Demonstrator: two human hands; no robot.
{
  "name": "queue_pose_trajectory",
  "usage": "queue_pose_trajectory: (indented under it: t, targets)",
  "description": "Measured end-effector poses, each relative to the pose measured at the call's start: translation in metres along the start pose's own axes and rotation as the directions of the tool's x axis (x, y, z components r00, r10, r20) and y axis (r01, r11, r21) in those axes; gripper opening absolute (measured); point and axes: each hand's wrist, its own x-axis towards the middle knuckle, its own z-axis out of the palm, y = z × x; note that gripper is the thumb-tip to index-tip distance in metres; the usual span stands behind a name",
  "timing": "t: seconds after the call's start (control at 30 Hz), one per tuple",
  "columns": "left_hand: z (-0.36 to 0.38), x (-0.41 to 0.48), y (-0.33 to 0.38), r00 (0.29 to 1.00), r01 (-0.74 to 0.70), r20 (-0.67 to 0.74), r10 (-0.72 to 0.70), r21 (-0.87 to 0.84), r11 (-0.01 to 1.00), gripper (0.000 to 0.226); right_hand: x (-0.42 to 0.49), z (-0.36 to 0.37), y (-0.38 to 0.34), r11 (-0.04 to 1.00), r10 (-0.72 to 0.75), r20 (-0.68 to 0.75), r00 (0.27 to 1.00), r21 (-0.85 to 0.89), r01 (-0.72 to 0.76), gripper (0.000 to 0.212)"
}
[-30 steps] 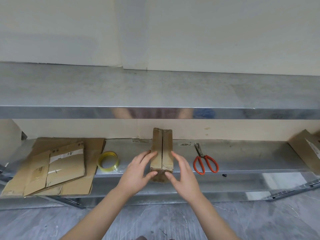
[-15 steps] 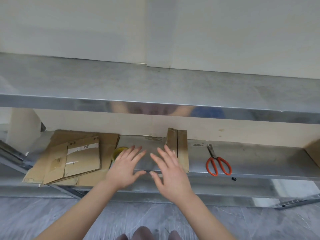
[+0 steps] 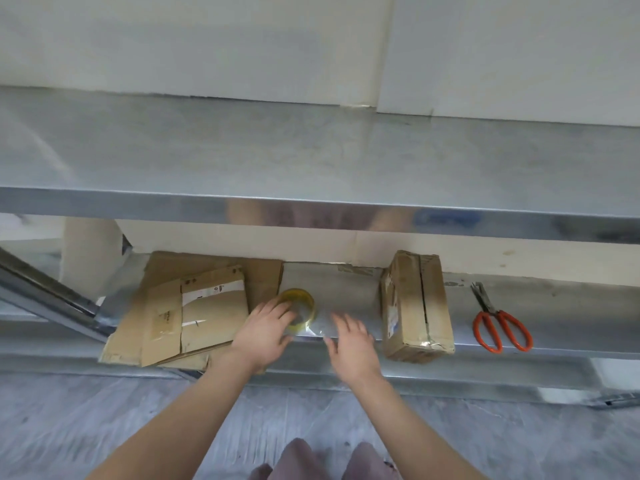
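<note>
1. The upper shelf (image 3: 311, 157) fills the top of my view, bare grey metal from nine o'clock across to three.
2. The lower shelf (image 3: 346, 289) beneath it carries everything I am working with.
3. A stack of flattened cardboard (image 3: 194, 306) lies at nine o'clock from the hands, touching the left wrist's side.
4. A cardboard box (image 3: 415, 306) stands at two o'clock from the right hand, near it but apart, with its top flaps meeting in a seam.
5. The scissors (image 3: 498, 327), with orange handles, lie at three o'clock from the box, well apart from both hands.
6. The right hand (image 3: 353, 344) hovers over the shelf's front edge, with fingers spread and relaxed and nothing in it.
7. The left hand (image 3: 266, 327) has loosely straightened fingers that lie over the roll's near rim. I see no closed grip, though the fingertips are blurred.
8. The tape roll (image 3: 299, 308) lies flat on the lower shelf at one o'clock from the left hand, under its fingertips and between the flattened cardboard and the box. I judge it to be light, a stiff ring with a slick outer face. The best hold is thumb inside the core and fingers on the outer wall, or a pinch across the rim.
</note>
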Motion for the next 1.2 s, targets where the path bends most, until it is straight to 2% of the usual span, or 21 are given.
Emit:
queue_pose_trajectory:
  t: [0.13,0.33,0.43,0.5,0.63,0.7,0.8,0.87,0.93,1.03,1.1,1.2]
  targets:
    - [0.007,0.01,0.001,0.998,-0.014,-0.068,0.011,-0.047,0.999,0.024,0.02,0.0,-0.001,0.999,0.019,-0.004,1.0,-0.041,-0.02,0.041]
    - [0.008,0.017,-0.006,0.999,0.0,-0.052,-0.006,-0.121,0.993,0.021,0.038,0.0,-0.005,0.999,0.013,-0.014,1.0,-0.037,-0.013,0.016]
    - [0.005,0.016,-0.009,0.998,-0.025,-0.067,0.017,-0.12,0.992,0.021,0.034,0.0,-0.006,1.0,0.005,0.001,1.0,-0.007,-0.005,0.018]
    - [-0.004,0.014,-0.009,0.996,-0.038,-0.087,0.027,-0.139,0.99,0.022,0.023,-0.003,-0.007,0.998,-0.005,-0.045,0.999,0.058,0.008,0.018]
    - [-0.027,-0.001,-0.007,0.99,-0.041,-0.138,-0.004,-0.324,0.945,0.031,-0.002,-0.02,-0.016,0.987,-0.068,-0.168,0.983,0.135,0.092,0.01]
    - [-0.041,-0.011,-0.004,0.991,-0.07,-0.137,0.012,-0.43,0.9,0.033,-0.016,-0.033,-0.019,0.976,-0.022,-0.197,0.98,0.21,0.064,0.009]
    - [-0.062,-0.024,0.011,0.987,-0.133,-0.146,0.072,-0.47,0.873,0.023,-0.036,-0.053,-0.014,0.953,0.06,-0.162,0.985,0.304,-0.008,0.016]
    - [-0.074,-0.032,0.026,0.98,-0.17,-0.171,0.097,-0.486,0.857,0.018,-0.049,-0.062,-0.009,0.935,0.085,-0.107,0.991,0.351,-0.042,0.013]
    - [-0.085,-0.041,0.043,0.972,-0.217,-0.187,0.141,-0.491,0.843,0.018,-0.064,-0.072,-0.002,0.911,0.068,-0.082,0.994,0.41,-0.028,0.005]
    - [-0.098,-0.053,0.069,0.965,-0.259,-0.158,0.209,-0.469,0.844,0.029,-0.085,-0.091,0.017,0.905,-0.001,-0.1,0.995,0.423,0.044,0.023]
    - [-0.101,-0.057,0.084,0.97,-0.239,-0.153,0.189,-0.464,0.853,0.031,-0.099,-0.103,0.029,0.91,-0.061,-0.106,0.992,0.403,0.099,0.018]
    - [-0.104,-0.055,0.107,0.983,-0.141,-0.175,0.056,-0.52,0.842,0.032,-0.115,-0.117,0.044,0.912,-0.083,-0.089,0.993,0.395,0.111,0.006]
